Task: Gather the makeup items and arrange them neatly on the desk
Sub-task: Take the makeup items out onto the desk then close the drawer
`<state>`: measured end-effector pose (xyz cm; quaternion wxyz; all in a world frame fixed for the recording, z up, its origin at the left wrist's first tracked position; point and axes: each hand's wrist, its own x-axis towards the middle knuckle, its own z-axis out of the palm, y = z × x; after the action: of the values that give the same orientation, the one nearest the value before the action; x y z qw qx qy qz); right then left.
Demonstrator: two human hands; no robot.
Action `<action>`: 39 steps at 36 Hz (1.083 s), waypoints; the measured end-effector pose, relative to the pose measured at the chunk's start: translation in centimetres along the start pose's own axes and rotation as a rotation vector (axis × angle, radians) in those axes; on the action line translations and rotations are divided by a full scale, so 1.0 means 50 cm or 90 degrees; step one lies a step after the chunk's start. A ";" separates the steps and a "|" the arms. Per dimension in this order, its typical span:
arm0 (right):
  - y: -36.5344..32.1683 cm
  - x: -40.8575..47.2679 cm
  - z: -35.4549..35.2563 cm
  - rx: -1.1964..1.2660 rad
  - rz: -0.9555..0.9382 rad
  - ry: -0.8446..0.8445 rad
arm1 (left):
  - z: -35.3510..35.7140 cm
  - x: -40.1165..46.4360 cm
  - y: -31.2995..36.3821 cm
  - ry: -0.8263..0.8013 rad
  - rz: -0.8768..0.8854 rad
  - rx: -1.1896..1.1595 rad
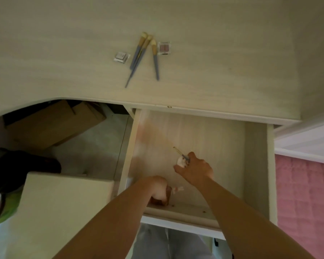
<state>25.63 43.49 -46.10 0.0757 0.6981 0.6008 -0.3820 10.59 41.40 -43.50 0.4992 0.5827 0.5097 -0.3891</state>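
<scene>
Three makeup brushes (140,57) with blue handles lie fanned on the pale wooden desk (64,53). A small white compact (122,57) sits to their left and a pink eyeshadow case (164,48) to their right. Below the desk edge a drawer (256,165) is pulled out. My right hand (196,170) is inside it, closed on a thin brush (180,152) and a small white item (181,162). My left hand (157,187) is at the drawer's near left corner, wrapped around a brown item (168,196); something pale (178,189) pokes out beside it.
Cardboard boxes (51,126) lie under the desk at the left. A cream block-shaped seat (64,202) stands beside the drawer, with a dark bag (24,165) beyond it. A pink quilt (305,202) fills the right edge.
</scene>
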 end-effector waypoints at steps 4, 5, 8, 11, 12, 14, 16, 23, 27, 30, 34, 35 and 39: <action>-0.023 -0.044 -0.054 0.057 -0.004 0.058 | 0.009 -0.060 0.004 0.159 0.015 -0.130; -0.032 -0.053 -0.067 0.070 -0.005 0.076 | 0.004 -0.078 0.005 0.214 0.029 -0.185; -0.070 -0.074 -0.107 0.124 0.003 0.132 | -0.026 -0.137 -0.002 0.372 0.066 -0.342; -0.118 -0.073 -0.146 0.178 0.019 0.211 | -0.074 -0.180 -0.039 0.499 0.085 -0.464; -0.139 -0.069 -0.161 0.185 0.017 0.225 | -0.095 -0.195 -0.056 0.529 0.088 -0.503; -0.187 -0.053 -0.186 0.183 -0.003 0.229 | -0.146 -0.219 -0.097 0.590 0.081 -0.560; -0.233 -0.035 -0.208 0.172 -0.023 0.222 | -0.195 -0.233 -0.128 0.640 0.084 -0.607; -0.445 0.064 -0.263 0.115 -0.064 0.226 | -0.375 -0.245 -0.260 0.671 0.094 -0.700; -0.547 0.133 -0.284 0.063 -0.049 0.251 | -0.466 -0.226 -0.332 0.657 0.072 -0.710; -0.598 0.182 -0.294 0.041 -0.021 0.271 | -0.519 -0.200 -0.370 0.641 0.062 -0.721; -0.635 0.231 -0.292 0.051 -0.011 0.268 | -0.562 -0.168 -0.397 0.641 0.061 -0.710; -0.641 0.239 -0.289 0.053 -0.010 0.269 | -0.570 -0.163 -0.400 0.655 0.059 -0.692; -0.658 0.251 -0.261 0.035 0.003 0.286 | -0.590 -0.154 -0.402 0.733 0.060 -0.547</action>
<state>1.76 69.45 -33.23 -0.0780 0.7687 0.5904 -0.2333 -12.16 68.32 -33.93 0.3525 0.4687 0.7746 0.2368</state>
